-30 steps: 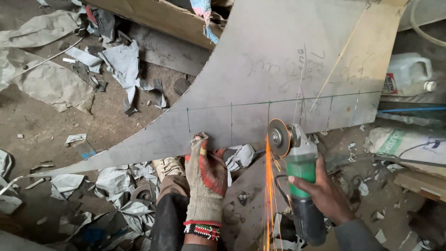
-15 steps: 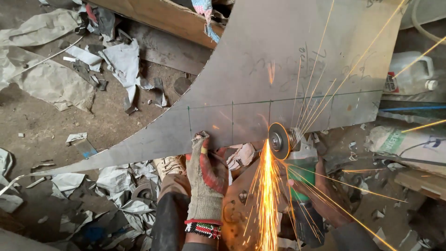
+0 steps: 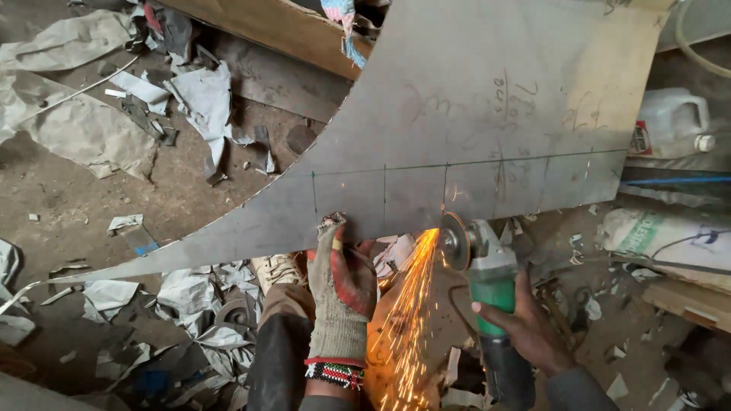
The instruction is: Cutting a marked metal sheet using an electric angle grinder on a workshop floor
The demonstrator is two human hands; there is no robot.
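Closest to me, below the metal sheet (image 3: 487, 114), my right hand (image 3: 525, 327) is bare and wrapped tight around the green body of the angle grinder (image 3: 487, 266), fingers closed on the grip. The cutting disc (image 3: 454, 241) meets the sheet's near edge, right at the foot of one of the short marked lines, and a stream of sparks (image 3: 403, 320) pours down from the sheet toward my legs.

Just left of the disc, my left hand (image 3: 340, 293), in a worn grey and red work glove, pinches the sheet's lower edge, fingers curled up over the rim.

What worries me: that gloved hand sits near the disc along the same edge. If the disc binds in the thin sheet and kicks, I judge it could jump sideways into the glove. The sheet looks held only by that pinch, so it may chatter. Sparks are falling beside crumpled paper scraps (image 3: 183, 293) under the sheet's edge, which might smoulder. My right hand has no glove at all.

Beyond the sheet's far right corner stands a white plastic jug (image 3: 670, 122); past its upper left edge, more crumpled paper (image 3: 84, 129) lies on the dirt floor.
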